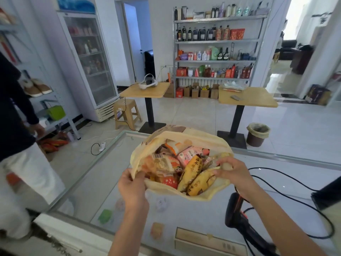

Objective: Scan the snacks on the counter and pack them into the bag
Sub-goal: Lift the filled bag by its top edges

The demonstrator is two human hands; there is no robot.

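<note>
- The cream cloth bag [186,134] is held open above the glass counter [103,174], near its far edge, mouth tilted toward the camera.
- Inside the bag lie the snacks: two yellow packets [195,177] side by side at the near right, a pink packet [190,154] behind them, an orange-and-white packet [174,145] at the back, a clear wrapper with a barcode [162,162] on the left, and a red packet [168,182] at the near rim.
- The left hand [132,185] is closed on the bag's near left rim, cloth pinched between thumb and fingers.
- The right hand [230,169] grips the bag's right rim, fingers curled over a bunched fold of cloth.
- The two hands hold the rim apart, so the mouth gapes.
- A black barcode scanner [235,211] lies on the counter at the near right, below the right forearm, with black cables [287,182] looping beside it.
- Blurred items show through the glass inside the counter.
- Beyond the counter stand two small wooden tables [247,97], a lined bin [257,134] and a plastic stool [127,112].
- A metal shelf [215,41] of bottles and boxes stands at the back wall, and a glass-door fridge [90,58] at the left.
- Another person in dark sleeves [16,100] stands at the far left edge.
</note>
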